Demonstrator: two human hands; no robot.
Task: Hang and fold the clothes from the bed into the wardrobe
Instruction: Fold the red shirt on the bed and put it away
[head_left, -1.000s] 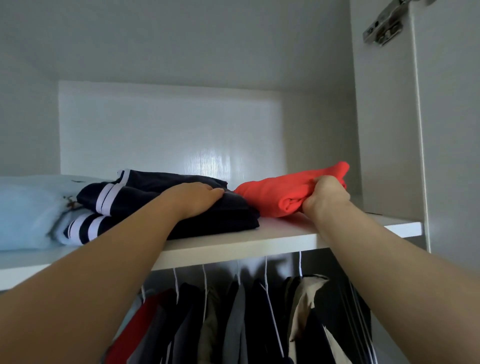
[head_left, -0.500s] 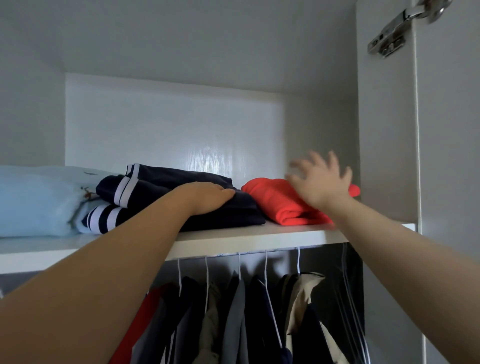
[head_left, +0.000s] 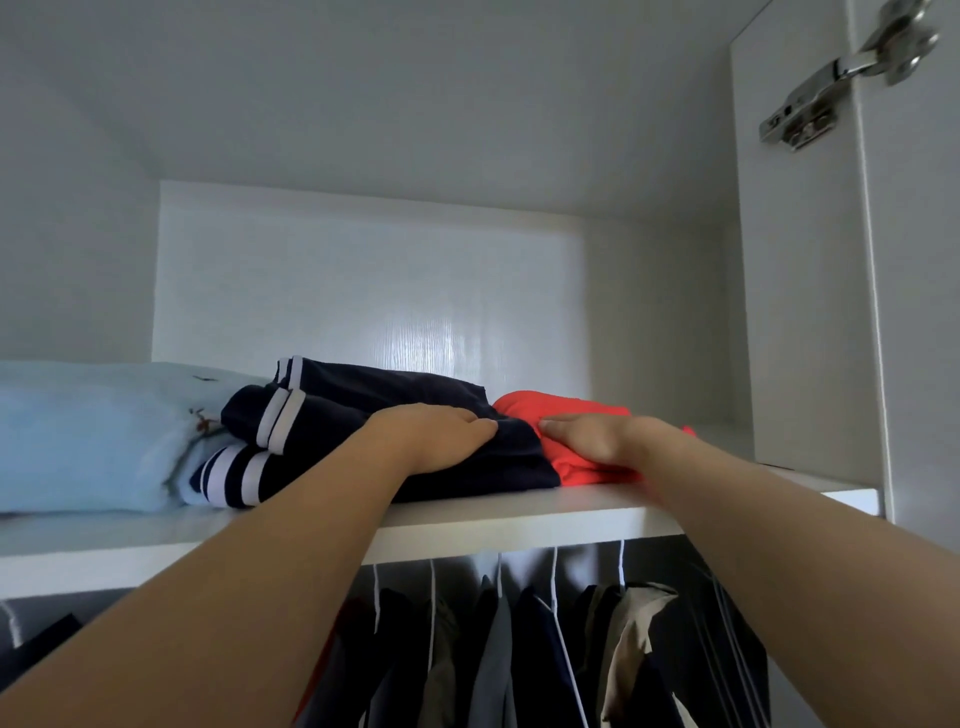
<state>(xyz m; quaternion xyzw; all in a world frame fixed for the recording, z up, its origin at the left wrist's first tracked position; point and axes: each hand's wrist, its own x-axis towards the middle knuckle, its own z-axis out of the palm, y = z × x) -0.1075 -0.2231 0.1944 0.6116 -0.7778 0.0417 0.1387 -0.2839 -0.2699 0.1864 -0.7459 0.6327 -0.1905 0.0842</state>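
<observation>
Pressing flat: left hand (head_left: 431, 434) on the navy clothes (head_left: 363, 415), right hand (head_left: 597, 436) on the red shirt (head_left: 550, 410), fingers straight, both piles touching on the wardrobe shelf (head_left: 519, 514).

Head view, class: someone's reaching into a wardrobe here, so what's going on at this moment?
A person is placing folded clothes on the wardrobe's upper shelf. The left hand lies flat on a folded navy garment with white stripes. The right hand presses flat on a folded red garment right beside it, and the two piles touch. A folded light blue item sits further left on the same shelf. Below are hanging clothes. Neither hand grips anything.
</observation>
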